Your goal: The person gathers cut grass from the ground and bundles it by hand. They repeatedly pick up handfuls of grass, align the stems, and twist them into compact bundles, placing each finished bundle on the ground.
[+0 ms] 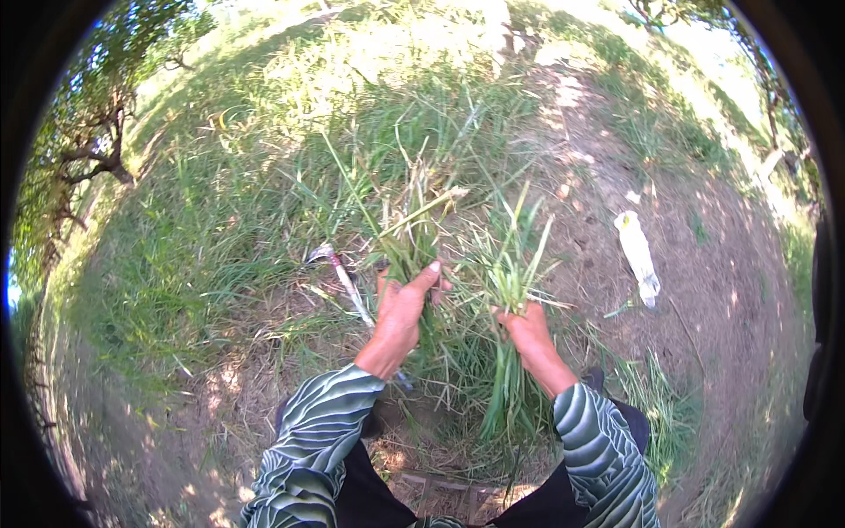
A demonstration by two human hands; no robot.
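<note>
My left hand (pixel 403 310) is closed round a bunch of cut grass (pixel 409 233), its stems and roots sticking up above the thumb. A second grass bunch (pixel 506 282) is gripped in my right hand (pixel 528 330); its long green blades hang down below the fist. The two fists are apart, with loose grass between and beneath them. Just left of my left hand a sickle (pixel 345 280) lies on the ground, its curved blade at the far end; my left forearm and hand hide part of it.
Tall standing grass (pixel 202 229) spreads ahead and to the left. On the bare soil (pixel 704 290) at the right lies a white crumpled bag or cloth (pixel 635 255). Cut grass (pixel 656 405) is strewn by my right foot. A tree (pixel 101 158) stands at the left edge.
</note>
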